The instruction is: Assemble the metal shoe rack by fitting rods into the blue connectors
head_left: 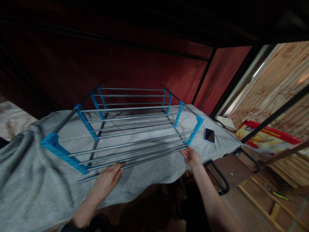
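A rack (135, 129) of grey metal rods and blue plastic side brackets lies on its side on a grey cloth (36, 180). My left hand (107, 178) rests on the nearest loose rod (135, 164), fingers curled over it. My right hand (191, 156) grips the right end of the same low rods, close to the blue bracket (194, 129).
A phone (209, 135) lies on the cloth right of the rack. A red fabric wall stands behind. A black metal frame (220, 178) sits below the cloth's edge. A red and yellow package (265, 138) and wooden slats (277, 180) lie on the floor at right.
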Available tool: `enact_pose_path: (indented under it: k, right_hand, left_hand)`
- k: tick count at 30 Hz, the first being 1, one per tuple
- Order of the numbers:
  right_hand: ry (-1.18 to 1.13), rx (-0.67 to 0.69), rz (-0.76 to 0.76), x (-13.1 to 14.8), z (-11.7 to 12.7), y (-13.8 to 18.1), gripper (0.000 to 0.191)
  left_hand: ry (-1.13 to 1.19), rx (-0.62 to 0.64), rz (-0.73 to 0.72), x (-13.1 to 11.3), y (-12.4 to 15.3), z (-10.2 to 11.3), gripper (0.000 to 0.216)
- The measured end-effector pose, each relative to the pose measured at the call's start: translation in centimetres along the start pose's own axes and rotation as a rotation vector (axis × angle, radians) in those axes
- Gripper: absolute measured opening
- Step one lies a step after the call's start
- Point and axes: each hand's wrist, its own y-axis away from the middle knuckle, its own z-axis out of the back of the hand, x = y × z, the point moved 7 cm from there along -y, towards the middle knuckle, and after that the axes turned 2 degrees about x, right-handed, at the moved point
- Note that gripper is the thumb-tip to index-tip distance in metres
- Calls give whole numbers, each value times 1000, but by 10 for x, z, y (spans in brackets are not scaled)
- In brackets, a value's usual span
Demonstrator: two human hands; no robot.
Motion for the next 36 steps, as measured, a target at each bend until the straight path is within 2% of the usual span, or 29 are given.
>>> enact_pose_path:
  k: [5, 19, 26, 31, 36]
  right_hand:
    - [2, -3, -12, 1, 0, -4, 10]
    - [11, -15, -24, 2, -2, -3, 3]
    - [19, -15, -45, 3, -4, 0, 11]
    - [14, -5, -47, 2, -5, 1, 13]
    - [11, 3, -46, 1, -5, 0, 12]
  left_hand:
    - [6, 43, 15, -1, -5, -1, 33]
    - [38, 44, -1, -9, -11, -3, 35]
    - [11, 16, -27, -13, -13, -6, 35]
    - [-19, 43, -17, -14, -12, -9, 33]
    - [-46, -7, -34, -18, -15, -5, 34]
